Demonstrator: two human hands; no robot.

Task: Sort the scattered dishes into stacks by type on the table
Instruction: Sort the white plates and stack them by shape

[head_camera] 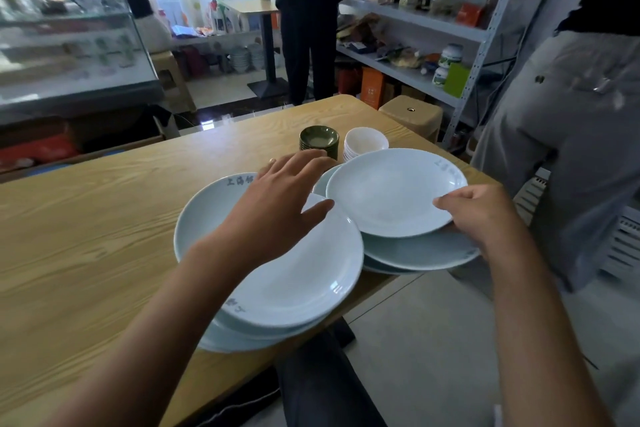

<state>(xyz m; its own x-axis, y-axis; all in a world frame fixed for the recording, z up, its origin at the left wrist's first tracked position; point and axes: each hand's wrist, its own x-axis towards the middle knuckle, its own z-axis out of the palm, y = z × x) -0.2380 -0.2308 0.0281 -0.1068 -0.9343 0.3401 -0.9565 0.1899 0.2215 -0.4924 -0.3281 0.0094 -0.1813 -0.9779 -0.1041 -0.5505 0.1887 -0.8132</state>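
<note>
On the wooden worktop (86,236) pale blue plates lie in two loose piles at the near right edge. The right hand (481,215) grips the near right rim of the top plate (391,191), thumb curled over the rim and the other fingers hidden beneath it; this plate sits tilted above the right pile (422,253), whose lower plates jut past the edge of the worktop. The left hand (280,204) is spread flat, fingers straight and relaxed, holding nothing, over the left pile (294,284); whether its palm touches the plate beneath cannot be told, and its fingertips reach toward the gap between the two piles. The left pile holds several plates laid unevenly, one at the back showing dark characters on its rim, and the front ones hang slightly over the worktop's near edge. Behind the plates, toward the far end of the worktop, stand a stack of small dark green dishes (318,140) and, just beside it on the right, a stack of small white bowls (365,142). A person in grey trousers (561,135) stands close at the right of the worktop, and another in dark clothes (308,21) stands beyond its far end. Metal shelves (415,21) with boxes and jars line the right wall, and a tan stool (412,114) sits by them
</note>
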